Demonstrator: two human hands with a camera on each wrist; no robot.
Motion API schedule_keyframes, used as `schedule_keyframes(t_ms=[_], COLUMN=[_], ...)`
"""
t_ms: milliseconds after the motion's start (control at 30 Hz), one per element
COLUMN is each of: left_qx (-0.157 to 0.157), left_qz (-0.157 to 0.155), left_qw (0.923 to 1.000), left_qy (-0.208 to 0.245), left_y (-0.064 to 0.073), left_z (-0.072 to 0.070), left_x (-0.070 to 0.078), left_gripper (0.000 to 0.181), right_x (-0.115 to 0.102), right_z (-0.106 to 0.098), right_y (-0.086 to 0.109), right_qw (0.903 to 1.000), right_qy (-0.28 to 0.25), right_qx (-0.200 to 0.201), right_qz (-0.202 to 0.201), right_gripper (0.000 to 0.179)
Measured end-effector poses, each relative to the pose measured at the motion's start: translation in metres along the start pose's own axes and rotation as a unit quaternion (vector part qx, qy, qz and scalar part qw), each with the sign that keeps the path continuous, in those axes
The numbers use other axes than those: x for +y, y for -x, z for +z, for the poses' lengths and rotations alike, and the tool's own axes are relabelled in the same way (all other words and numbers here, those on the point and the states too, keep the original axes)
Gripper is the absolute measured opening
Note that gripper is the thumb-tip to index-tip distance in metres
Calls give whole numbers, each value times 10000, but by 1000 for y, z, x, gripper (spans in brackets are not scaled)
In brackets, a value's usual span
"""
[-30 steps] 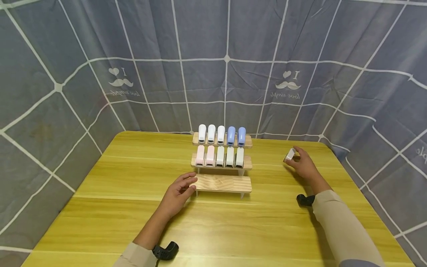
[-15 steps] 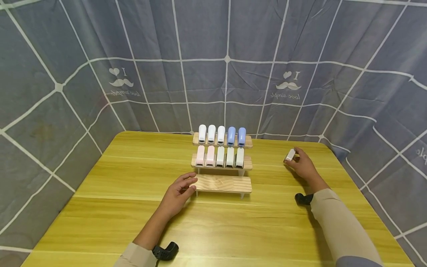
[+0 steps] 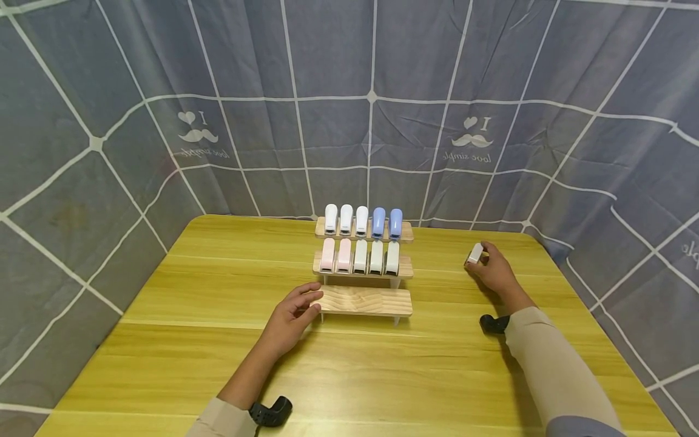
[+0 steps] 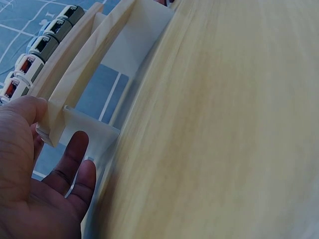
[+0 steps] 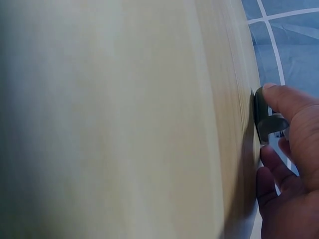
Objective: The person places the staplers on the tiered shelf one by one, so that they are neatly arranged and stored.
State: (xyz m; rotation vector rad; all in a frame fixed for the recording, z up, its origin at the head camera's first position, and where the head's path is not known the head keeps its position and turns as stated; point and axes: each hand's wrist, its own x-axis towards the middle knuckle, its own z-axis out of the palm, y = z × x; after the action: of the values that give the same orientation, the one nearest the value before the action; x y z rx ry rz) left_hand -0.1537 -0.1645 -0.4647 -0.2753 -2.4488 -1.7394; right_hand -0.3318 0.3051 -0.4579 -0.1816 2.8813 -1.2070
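In the head view my left hand (image 3: 289, 318) is at the left end of the front tier of a wooden stepped stand (image 3: 363, 300). The left wrist view shows its thumb on the board end (image 4: 60, 119), an index finger partly hidden behind the end, and other fingers loose below. Far to the right, my right hand (image 3: 496, 270) pinches a small white stapler (image 3: 476, 252) low over the table. Its dark base (image 5: 261, 112) shows under the thumb in the right wrist view; whether it touches the table, I cannot tell.
On the middle tier stand two pink staplers (image 3: 335, 255) and three pale grey-green ones (image 3: 377, 257). White staplers (image 3: 346, 218) and two blue ones (image 3: 387, 223) line the back tier. A grey curtain (image 3: 349, 133) hangs behind the wooden table (image 3: 218, 340).
My right forearm has shifted slightly to the left, and the stapler in that hand is turned a little more upright. The left hand and the stand have stayed in place.
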Motion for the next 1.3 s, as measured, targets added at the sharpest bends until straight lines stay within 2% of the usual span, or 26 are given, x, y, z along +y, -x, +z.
schedule_keyframes(t_ms=[367, 833, 1100, 1300], left_qx=[2, 23, 100, 78], left_qz=[139, 161, 80, 131], left_qw=[9999, 9998, 9999, 9999], left_qy=[57, -73, -42, 4], left_y=[0, 1, 0, 0], left_z=[1, 0, 2, 1], left_x=[1, 2, 1, 3], left_gripper=[30, 29, 30, 30], right_x=[4, -6, -21, -30], right_z=[1, 2, 3, 7], right_y=[3, 6, 10, 15], right_qw=[9997, 9976, 9971, 9947], right_qy=[-135, -661, -618, -740], right_qx=[61, 186, 317, 405], right_qz=[201, 100, -309, -583], right_gripper=[79, 80, 75, 74])
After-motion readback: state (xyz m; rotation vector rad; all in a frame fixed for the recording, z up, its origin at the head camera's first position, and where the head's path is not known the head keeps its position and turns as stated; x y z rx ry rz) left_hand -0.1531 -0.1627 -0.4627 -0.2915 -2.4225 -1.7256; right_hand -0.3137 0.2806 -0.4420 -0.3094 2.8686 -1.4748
